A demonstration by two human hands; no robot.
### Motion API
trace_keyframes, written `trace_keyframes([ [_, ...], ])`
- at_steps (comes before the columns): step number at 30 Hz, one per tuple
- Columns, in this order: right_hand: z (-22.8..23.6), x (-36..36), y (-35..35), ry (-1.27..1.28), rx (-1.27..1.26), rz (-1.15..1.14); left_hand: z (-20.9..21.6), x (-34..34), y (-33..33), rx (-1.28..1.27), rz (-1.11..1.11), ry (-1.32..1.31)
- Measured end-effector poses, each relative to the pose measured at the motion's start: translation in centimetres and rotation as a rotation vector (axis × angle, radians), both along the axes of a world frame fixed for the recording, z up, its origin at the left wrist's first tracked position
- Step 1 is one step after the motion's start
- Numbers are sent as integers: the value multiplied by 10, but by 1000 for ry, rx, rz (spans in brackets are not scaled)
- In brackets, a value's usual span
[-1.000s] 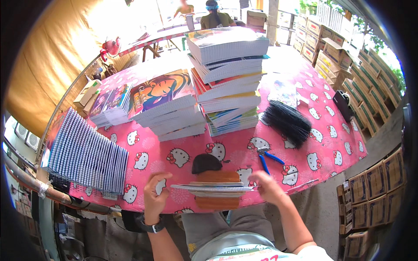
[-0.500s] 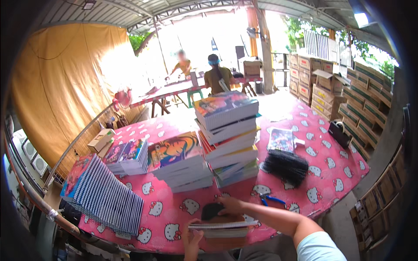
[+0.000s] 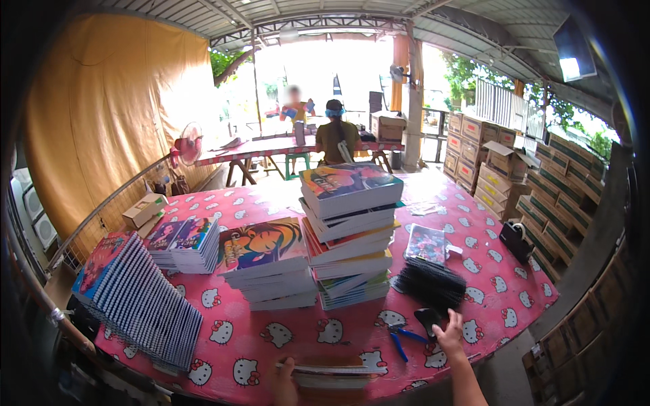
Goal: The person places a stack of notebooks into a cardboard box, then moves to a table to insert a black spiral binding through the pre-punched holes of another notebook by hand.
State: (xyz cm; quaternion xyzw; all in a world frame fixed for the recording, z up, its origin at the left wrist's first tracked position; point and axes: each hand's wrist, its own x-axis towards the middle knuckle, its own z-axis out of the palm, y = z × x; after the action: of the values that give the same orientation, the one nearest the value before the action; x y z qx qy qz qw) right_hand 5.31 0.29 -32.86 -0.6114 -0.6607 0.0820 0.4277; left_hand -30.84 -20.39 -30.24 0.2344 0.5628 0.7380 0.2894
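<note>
Reaching with my right hand [image 3: 449,333] toward the small black piece [image 3: 428,317] just beside the pile of black combs [image 3: 429,284]; fingers loosely spread, touching its edge, nothing pinched yet. Left hand [image 3: 284,383] grips the near-left corner of the thin book stack [image 3: 332,372] at the table [image 3: 271,335] edge, thumb on top; the rest of the hand is hidden. Blue pliers [image 3: 401,337] lie between stack and right hand. Looks like the fetch step for binding. Next move calls for closing fingers on one piece and bringing it to the stack's edge without shifting the pages.
</note>
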Motion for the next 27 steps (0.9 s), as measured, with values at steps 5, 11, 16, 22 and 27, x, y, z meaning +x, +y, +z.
trace_keyframes([
  [5,195,-99,-75,97,252,1066,4,-6,-16,-26,61,50],
  [11,284,-160,-180,237,829,1647,7,3,-7,164,22,-38],
  [16,287,-148,-182,402,831,1648,15,5,-12,40,-51,48],
  [22,250,-88,-103,944,314,1630,21,-66,8,136,218,446],
  [27,170,-199,-19,490,-320,1153,104,-160,50,103,237,202],
])
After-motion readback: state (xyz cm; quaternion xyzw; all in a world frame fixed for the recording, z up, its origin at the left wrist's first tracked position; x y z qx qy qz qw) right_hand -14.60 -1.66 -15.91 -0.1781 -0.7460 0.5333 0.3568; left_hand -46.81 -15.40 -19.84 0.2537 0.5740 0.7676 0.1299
